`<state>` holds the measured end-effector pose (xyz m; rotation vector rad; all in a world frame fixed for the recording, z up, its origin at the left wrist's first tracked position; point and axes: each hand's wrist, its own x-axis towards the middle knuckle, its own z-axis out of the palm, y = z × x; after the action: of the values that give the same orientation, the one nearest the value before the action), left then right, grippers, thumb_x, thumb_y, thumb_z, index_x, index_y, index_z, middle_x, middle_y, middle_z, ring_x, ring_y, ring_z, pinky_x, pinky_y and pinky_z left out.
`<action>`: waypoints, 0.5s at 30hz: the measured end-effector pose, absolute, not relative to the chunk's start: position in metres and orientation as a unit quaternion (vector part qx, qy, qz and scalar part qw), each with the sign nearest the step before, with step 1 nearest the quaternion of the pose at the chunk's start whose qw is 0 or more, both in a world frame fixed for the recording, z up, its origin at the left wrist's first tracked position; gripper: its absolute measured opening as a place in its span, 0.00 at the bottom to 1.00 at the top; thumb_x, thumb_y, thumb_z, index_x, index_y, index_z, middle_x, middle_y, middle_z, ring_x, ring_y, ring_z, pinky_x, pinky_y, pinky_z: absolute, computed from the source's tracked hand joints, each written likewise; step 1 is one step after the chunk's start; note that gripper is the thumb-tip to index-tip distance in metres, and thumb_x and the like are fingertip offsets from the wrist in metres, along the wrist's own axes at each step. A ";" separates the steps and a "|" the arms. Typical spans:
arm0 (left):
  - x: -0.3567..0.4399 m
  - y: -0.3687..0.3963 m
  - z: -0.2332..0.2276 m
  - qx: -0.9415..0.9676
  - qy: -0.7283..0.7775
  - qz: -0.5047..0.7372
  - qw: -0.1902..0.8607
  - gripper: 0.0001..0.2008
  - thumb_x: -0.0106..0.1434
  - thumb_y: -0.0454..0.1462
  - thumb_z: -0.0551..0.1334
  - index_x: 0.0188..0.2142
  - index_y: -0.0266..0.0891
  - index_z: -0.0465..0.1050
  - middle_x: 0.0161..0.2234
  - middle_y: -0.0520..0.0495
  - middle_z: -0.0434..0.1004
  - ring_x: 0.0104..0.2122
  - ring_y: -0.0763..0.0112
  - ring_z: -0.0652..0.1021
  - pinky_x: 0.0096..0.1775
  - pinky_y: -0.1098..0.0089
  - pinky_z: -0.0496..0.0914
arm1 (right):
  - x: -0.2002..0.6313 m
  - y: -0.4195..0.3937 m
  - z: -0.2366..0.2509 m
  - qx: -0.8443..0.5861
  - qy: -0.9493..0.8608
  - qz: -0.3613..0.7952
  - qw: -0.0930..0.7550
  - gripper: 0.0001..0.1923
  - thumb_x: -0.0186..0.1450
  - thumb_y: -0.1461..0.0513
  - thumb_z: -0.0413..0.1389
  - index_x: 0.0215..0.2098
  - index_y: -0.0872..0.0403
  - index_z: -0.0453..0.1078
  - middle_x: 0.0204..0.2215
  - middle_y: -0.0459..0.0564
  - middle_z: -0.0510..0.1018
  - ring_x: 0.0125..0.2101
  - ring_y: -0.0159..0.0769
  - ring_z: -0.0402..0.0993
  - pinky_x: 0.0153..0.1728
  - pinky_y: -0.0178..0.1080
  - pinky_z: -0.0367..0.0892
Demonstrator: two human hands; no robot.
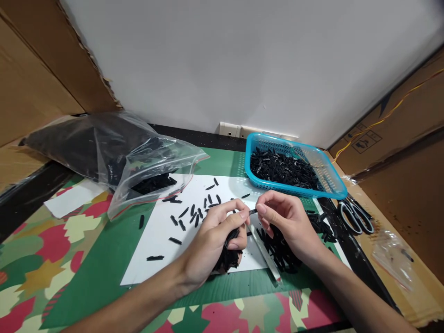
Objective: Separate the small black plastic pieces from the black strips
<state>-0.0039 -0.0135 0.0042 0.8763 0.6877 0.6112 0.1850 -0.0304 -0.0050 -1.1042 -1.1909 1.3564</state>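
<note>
My left hand [215,236] is closed around a bundle of short black sticks [229,256] and rests on a white sheet [163,240]. My right hand [287,222] pinches one small black stick [253,212] between thumb and forefinger, its tip meeting my left fingers. Several loose black sticks [194,213] lie scattered on the sheet. A heap of black sticks [282,252] lies under my right hand, beside a thin flat strip [265,252].
A blue plastic basket [338,185] with many black sticks stands at the back right. An open clear bag [138,162] with black pieces lies at the back left. Scissors [355,217] and a small clear bag [393,256] lie on the right. Cardboard walls stand on both sides.
</note>
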 end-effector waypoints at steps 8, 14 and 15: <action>-0.006 -0.013 0.007 0.381 0.346 0.296 0.805 0.12 0.73 0.47 0.59 0.36 0.44 0.63 0.19 0.61 0.57 0.15 0.81 0.57 0.15 0.83 0.57 | 0.183 -0.028 -0.007 -0.418 -0.502 0.577 0.490 0.13 0.72 0.52 0.62 0.43 0.55 0.78 0.27 0.44 0.77 0.21 0.26 0.71 0.21 0.28 0.69; -0.006 -0.012 0.007 0.381 0.347 0.299 0.803 0.11 0.72 0.46 0.59 0.37 0.45 0.63 0.19 0.61 0.58 0.15 0.81 0.58 0.15 0.83 0.58 | 0.182 -0.030 -0.009 -0.424 -0.512 0.574 0.479 0.14 0.72 0.52 0.63 0.39 0.55 0.78 0.27 0.45 0.78 0.20 0.26 0.72 0.21 0.29 0.69; -0.006 -0.012 0.007 0.384 0.344 0.304 0.802 0.10 0.72 0.45 0.59 0.37 0.44 0.63 0.19 0.61 0.58 0.15 0.81 0.58 0.16 0.83 0.59 | 0.182 -0.030 -0.009 -0.425 -0.511 0.574 0.478 0.13 0.72 0.53 0.63 0.39 0.55 0.78 0.27 0.45 0.78 0.19 0.27 0.72 0.21 0.29 0.69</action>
<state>-0.0058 -0.0123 0.0068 0.8224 0.7367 0.6511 0.1816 -0.0299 -0.0095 -1.0369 -1.2484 1.4029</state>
